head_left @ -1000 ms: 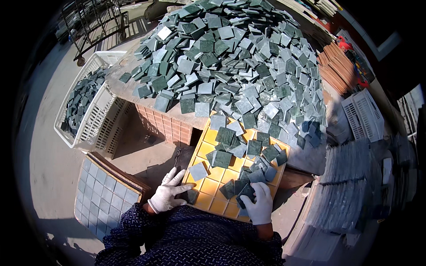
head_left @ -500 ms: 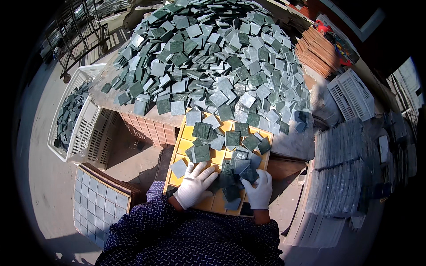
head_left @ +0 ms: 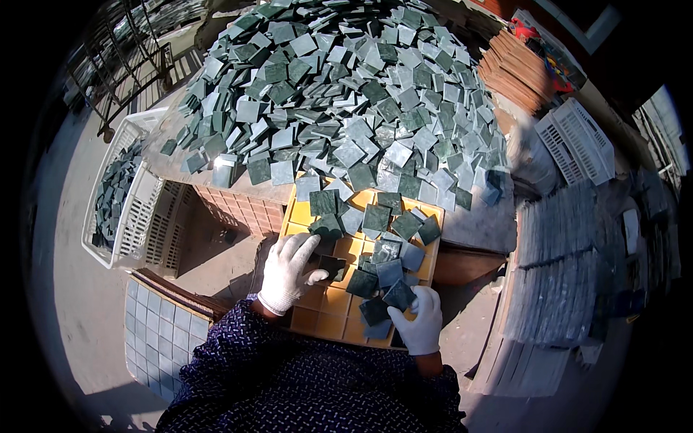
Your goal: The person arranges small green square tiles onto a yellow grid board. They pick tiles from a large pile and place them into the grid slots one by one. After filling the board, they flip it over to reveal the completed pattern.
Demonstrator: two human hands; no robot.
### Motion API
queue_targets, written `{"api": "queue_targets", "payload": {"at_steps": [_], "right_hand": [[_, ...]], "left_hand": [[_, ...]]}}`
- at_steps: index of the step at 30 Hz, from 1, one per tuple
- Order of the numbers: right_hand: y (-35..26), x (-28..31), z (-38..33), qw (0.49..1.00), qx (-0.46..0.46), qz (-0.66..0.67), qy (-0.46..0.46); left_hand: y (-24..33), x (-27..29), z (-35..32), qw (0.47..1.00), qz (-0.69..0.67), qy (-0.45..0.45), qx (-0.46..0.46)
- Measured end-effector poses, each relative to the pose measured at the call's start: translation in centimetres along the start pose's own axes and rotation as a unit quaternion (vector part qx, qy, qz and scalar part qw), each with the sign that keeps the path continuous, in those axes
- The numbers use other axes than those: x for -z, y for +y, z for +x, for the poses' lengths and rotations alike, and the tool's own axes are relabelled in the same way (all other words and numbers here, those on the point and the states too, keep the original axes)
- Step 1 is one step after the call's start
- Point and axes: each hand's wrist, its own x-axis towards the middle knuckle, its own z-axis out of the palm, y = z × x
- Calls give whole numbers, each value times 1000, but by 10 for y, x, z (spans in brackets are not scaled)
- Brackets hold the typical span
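A yellow grid tray [head_left: 326, 322] lies in front of me, partly covered with loose dark green square tiles [head_left: 377, 216]. My left hand [head_left: 288, 270], in a white glove, rests on the tray's left side with its fingers closed around a dark tile [head_left: 332, 267]. My right hand [head_left: 419, 321], also gloved, lies on the tray's lower right, fingers pressing on a green tile [head_left: 398, 294] among several others. Behind the tray rises a big heap of green and grey tiles [head_left: 339, 94] on a table.
A white plastic crate [head_left: 123, 231] with tiles stands at the left. A finished sheet of pale tiles [head_left: 155, 325] lies lower left. Stacks of grey tile sheets [head_left: 559, 281] stand at the right, another white crate [head_left: 577, 141] and brown boards [head_left: 516, 68] behind them.
My left hand has shifted a little left and closed around a dark tile. The right hand stays at the tray's lower right on the tiles. The view has tilted slightly.
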Motion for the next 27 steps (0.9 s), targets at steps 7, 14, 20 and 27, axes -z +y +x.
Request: {"api": "queue_targets", "payload": {"at_steps": [7,14,20,27], "right_hand": [[-44,-36,-42,973,187,12,-135],[-66,-83,-32,963,206,-4,-173],[-67,-82,-27,965,142,71,-210],[-21,-9,-18,993,-49,-75,-72]], "left_hand": [[2,29,-45,987,-131,-64,63],[5,39,-93,983,-136,-20,122],[1,44,-98,990,-65,-116,44],[9,19,-92,966,-38,-254,-40]]}}
